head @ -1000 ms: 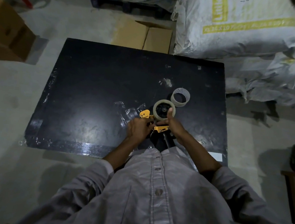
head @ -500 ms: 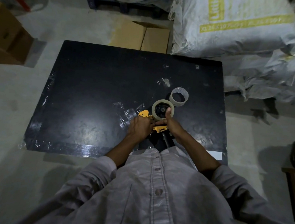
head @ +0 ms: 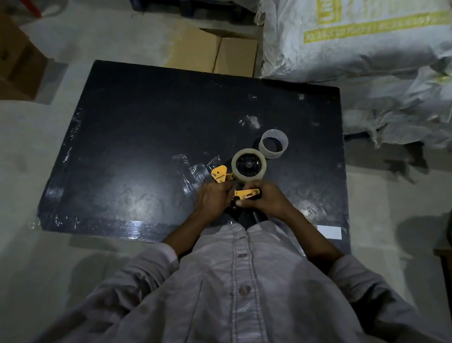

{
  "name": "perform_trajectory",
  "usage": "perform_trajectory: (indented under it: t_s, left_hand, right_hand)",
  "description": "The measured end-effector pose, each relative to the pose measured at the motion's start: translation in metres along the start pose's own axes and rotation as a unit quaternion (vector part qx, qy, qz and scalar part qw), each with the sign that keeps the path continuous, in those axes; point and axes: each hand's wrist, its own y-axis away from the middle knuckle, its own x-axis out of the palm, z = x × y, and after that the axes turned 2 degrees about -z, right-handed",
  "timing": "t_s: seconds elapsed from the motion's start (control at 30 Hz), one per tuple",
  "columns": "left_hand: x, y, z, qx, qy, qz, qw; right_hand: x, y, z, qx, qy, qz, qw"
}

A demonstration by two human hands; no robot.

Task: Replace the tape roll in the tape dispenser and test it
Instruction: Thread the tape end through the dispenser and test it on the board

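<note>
While the black board [head: 141, 137] lies flat on the concrete floor, a yellow-and-black tape dispenser [head: 245, 187] is held over its near right part. A tape roll [head: 249, 165] is seated on the dispenser's hub. The left hand [head: 213, 198] is closed around the dispenser's yellow front end, and the right hand [head: 267, 203] is wrapped around its handle side. An empty core [head: 273, 143] stands on the board just beyond the roll.
</note>
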Motion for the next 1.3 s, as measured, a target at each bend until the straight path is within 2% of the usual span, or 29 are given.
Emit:
perform_trajectory:
  t_s: [0.1, 0.2, 0.37, 0.6, 0.87, 1.03, 1.3]
  left_hand:
    - [0.000, 0.006, 0.004, 0.024, 0.008, -0.032, 0.999]
    - [0.002, 0.013, 0.010, 0.046, 0.015, -0.045, 0.998]
    - [0.004, 0.019, 0.012, 0.044, 0.030, -0.026, 0.998]
    - [0.008, 0.026, 0.017, 0.061, 0.039, -0.030, 0.997]
    - [0.019, 0.078, 0.044, 0.008, 0.100, -0.032, 0.994]
    - [0.003, 0.067, 0.046, -0.045, 0.105, -0.087, 0.990]
    - [-0.006, 0.053, 0.066, 0.032, 0.138, -0.028, 0.989]
  right_hand:
    - [0.003, 0.004, -0.009, -0.054, 0.131, -0.038, 0.989]
    - [0.009, 0.007, -0.015, -0.043, 0.172, -0.085, 0.980]
    - [0.016, 0.010, -0.013, -0.036, 0.177, -0.123, 0.976]
    - [0.023, 0.011, -0.011, -0.031, 0.207, -0.131, 0.969]
    - [0.025, 0.008, -0.010, -0.037, 0.181, -0.166, 0.969]
    - [0.026, 0.011, -0.009, -0.029, 0.161, -0.163, 0.973]
    - [0.024, 0.014, -0.011, -0.007, 0.142, -0.150, 0.978]
